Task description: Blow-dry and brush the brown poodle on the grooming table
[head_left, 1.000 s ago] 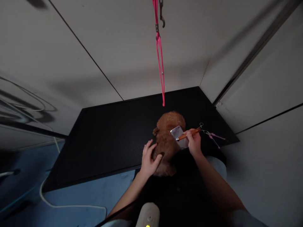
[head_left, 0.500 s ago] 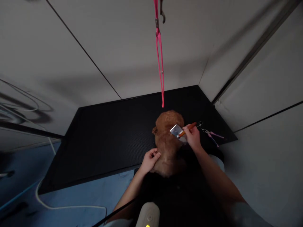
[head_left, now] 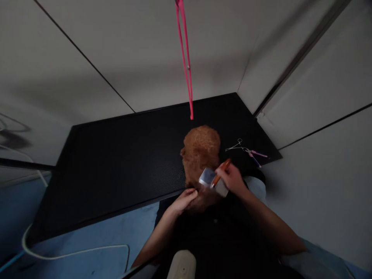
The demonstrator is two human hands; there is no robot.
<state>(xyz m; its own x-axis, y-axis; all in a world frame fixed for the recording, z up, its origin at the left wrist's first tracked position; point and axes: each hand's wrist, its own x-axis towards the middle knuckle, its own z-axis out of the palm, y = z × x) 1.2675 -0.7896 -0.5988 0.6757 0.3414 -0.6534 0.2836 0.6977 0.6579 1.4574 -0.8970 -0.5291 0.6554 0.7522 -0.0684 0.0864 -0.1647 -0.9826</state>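
Observation:
A brown curly-coated dog is at the near edge of the black table, its back end toward me. My right hand is closed round the orange handle of a slicker brush. The brush's flat metal head lies against the coat on the dog's lower back, slightly blurred. At the left of the dog's rear, my left hand has thumb and fingers closed on the fur. The bristles and the dog's legs are hidden.
A black ribbed table stands against pale wall panels. Ring-handled forceps and a plier-like tool with pink and purple handles lie at the right. A pink loop hangs above the dog. A pale cable runs below the table.
The brush in my right hand has moved down the dog's back toward me. My left hand stays by the dog's rear. The whole view has shifted, with the table now higher and farther left.

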